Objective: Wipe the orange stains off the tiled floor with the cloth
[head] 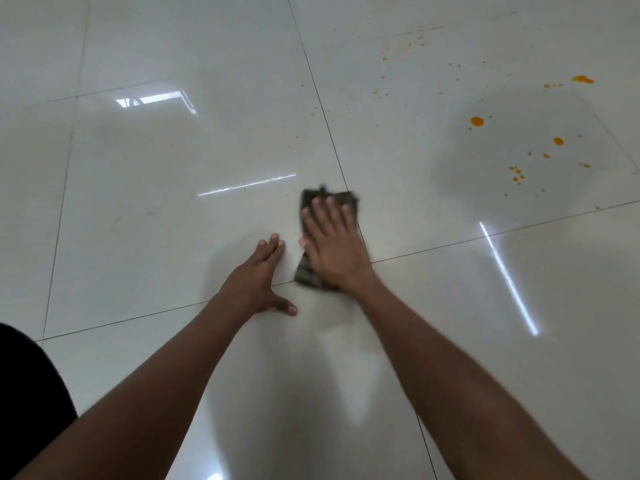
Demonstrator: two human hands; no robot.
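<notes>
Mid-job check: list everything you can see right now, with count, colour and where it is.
cloth: one, dark grey, flat on the floor at centre, over a tile joint
stains: many, orange, blobs and fine specks on the tile to the upper right, apart from the cloth
floor: large glossy white tiles, dark joints, light reflections
dark fabric: one, black, bottom-left edge
left hand: one, fingers straight, flat on the floor beside the cloth
right hand: one, fingers spread, pressing on the cloth
</notes>
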